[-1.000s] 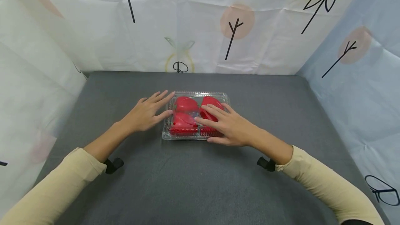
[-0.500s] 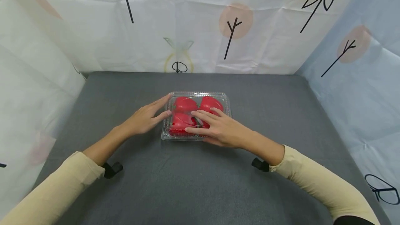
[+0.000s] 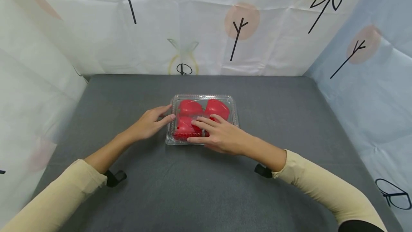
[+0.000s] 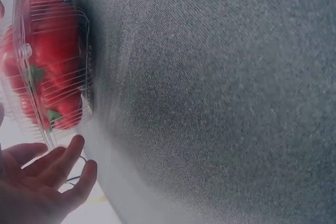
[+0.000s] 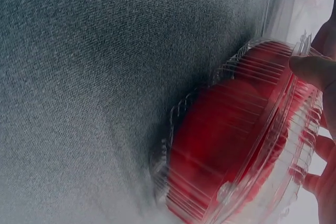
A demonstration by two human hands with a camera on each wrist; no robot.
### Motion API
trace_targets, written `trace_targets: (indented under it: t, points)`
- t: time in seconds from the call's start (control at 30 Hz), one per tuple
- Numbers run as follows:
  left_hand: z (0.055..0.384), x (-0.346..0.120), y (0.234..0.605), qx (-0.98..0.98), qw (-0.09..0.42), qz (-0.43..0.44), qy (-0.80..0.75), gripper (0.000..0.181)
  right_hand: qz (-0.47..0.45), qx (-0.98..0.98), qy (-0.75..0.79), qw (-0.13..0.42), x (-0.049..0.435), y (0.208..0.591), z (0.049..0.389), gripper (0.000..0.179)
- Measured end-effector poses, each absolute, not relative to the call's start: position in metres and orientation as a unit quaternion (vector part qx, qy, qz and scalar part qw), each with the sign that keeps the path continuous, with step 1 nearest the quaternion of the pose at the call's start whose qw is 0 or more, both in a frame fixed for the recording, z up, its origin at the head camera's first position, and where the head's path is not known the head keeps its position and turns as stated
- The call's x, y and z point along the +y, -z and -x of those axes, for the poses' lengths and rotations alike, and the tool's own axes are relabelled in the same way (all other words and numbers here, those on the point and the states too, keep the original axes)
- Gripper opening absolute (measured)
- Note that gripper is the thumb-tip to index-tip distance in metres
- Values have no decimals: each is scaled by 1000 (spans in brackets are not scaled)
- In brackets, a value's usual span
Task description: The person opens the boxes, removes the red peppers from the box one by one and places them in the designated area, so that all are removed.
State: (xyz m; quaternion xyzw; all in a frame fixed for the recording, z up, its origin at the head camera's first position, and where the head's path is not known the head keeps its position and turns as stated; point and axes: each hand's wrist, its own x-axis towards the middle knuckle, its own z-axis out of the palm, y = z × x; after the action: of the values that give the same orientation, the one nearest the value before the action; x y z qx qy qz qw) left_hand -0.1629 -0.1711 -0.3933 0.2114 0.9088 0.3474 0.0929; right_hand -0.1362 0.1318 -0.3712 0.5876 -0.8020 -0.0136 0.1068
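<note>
We've got a clear box (image 3: 204, 97) of red peppers (image 3: 217, 107) midway between the counter's (image 3: 206, 189) left and right edges. Our left hand (image 3: 148, 122) is loose and unclenched by its left side; our right hand (image 3: 225, 136) drapes over its near right corner, fingers relaxed.

Looks like your basic clear ribbed plastic box (image 3: 203, 96), sits flat on gray cloth (image 3: 206, 189), shows glossy red peppers (image 3: 190, 107) inside.
</note>
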Motion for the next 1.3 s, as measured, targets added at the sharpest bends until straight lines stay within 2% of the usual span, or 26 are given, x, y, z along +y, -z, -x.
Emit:
trace_targets:
  t: [0.33, 0.6, 0.83, 1.3]
  points:
    - [162, -171, 391, 893, 113, -187, -393, 62, -581, -807, 20, 100, 124, 373, 136, 64]
    - [164, -173, 396, 853, 131, -152, -482, 48, -582, -807, 7, 103, 121, 376, 136, 59]
    - [165, -175, 397, 842, 142, -154, -498, 54, -575, -811, -4, 108, 118, 378, 136, 61]
    - [167, -183, 409, 793, 180, -160, -560, 62, -574, -807, -42, 131, 106, 385, 134, 46]
